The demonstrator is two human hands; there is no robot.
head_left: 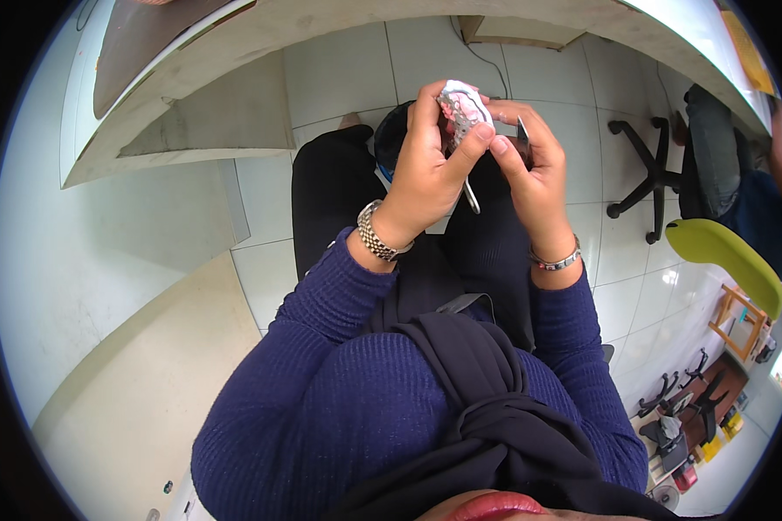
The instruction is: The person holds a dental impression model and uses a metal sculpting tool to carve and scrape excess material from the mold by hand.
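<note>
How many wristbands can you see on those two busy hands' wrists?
2: the left wristband, below the left hand, and the right wristband, below the right hand. The sleeves may hide more.

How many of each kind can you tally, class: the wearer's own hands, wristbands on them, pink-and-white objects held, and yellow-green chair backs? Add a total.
Left hand and right hand: 2
Left wristband and right wristband: 2
Pink-and-white object: 1
Yellow-green chair back: 1
Total: 6

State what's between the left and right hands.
Head view: a pink, white and grey piece sits between left hand and right hand; lower in the gap, a slim pale rod shows.
</note>
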